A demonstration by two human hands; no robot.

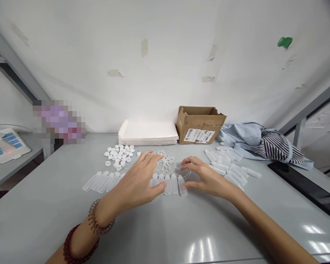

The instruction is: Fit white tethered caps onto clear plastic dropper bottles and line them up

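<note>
A row of small translucent plastic tubes runs across the grey table, several with white tops and thin cords. My left hand hovers over the middle of this row, thumb and fingers apart, hiding part of it. My right hand is open at the row's right end. Its thumb is beside the last tube; whether they touch I cannot tell. Behind the hands lies a tangle of white cords. White caps are heaped to the left, and loose translucent tubes to the right.
Against the wall stand a stack of white padded sheets or envelopes and an open cardboard box. A light blue cloth with a striped part lies at right, near a long black object. A white device sits on the left surface.
</note>
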